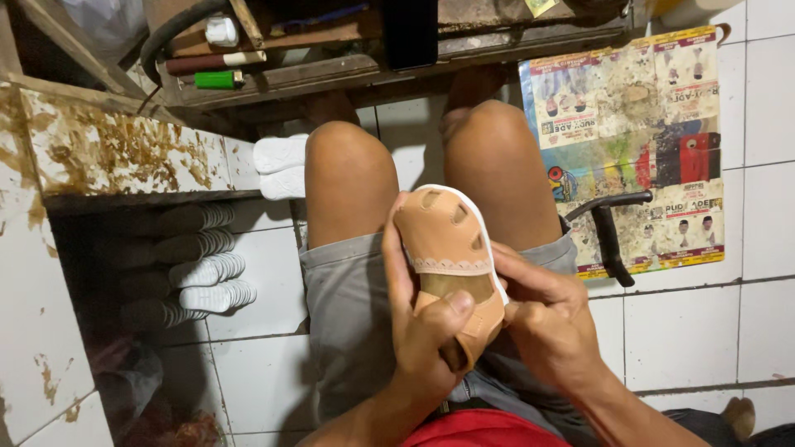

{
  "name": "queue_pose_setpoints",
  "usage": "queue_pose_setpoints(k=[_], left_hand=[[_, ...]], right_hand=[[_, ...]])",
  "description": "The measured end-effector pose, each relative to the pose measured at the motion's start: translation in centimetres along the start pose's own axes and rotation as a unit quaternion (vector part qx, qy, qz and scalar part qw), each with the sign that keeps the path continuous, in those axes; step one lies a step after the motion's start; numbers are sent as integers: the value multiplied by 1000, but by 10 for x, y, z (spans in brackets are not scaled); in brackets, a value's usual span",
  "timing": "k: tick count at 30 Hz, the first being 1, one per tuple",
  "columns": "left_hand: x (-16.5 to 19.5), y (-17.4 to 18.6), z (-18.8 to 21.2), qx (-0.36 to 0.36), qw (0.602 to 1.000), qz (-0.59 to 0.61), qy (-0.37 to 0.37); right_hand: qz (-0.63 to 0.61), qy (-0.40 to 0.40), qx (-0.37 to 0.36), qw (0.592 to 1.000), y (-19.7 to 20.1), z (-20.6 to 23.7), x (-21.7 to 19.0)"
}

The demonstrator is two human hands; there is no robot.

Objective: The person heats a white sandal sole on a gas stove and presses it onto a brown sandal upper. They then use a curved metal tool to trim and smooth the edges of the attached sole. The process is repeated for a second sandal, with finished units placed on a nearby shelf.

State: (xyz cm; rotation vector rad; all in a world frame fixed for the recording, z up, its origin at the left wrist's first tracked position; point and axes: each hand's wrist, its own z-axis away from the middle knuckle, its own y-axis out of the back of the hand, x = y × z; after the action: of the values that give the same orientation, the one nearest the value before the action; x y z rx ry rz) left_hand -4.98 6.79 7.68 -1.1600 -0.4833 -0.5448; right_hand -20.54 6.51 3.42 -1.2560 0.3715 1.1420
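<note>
While both hands' fingers grip it, tan sandal (451, 248) shows white sole, cutouts.

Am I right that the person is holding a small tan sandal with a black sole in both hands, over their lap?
Not quite: the sole is white, not black, as the head view shows. The left hand and the right hand do both hold the small tan sandal over the lap.

Quick headcount, floor workshop

One tan sandal (451, 248), two hands, four ridged white soles (217, 295) stacked, one green lighter (217, 79).
</note>
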Motion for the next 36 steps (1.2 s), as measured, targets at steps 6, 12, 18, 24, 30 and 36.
queue_pose_setpoints(k=[6,12,18,24,30,36], left_hand=[[9,5,4,-33,998,-35,34],[3,13,-4,-28,992,-115,31],[7,32,-10,-67,993,-93,-27],[9,41,-4,-153,973,-162,-65],[25,58,-6,-202,881,-379,-200],[43,66,-13,-253,836,-432,-226]], right_hand=[[-165,-107,-93,976,11,-3,0],[-87,-92,-33,991,11,-5,16],[117,-17,-106,987,21,5,12],[93,-68,-73,991,25,13,10],[187,67,-124,972,20,14,6],[387,107,-107,910,17,19,-20]])
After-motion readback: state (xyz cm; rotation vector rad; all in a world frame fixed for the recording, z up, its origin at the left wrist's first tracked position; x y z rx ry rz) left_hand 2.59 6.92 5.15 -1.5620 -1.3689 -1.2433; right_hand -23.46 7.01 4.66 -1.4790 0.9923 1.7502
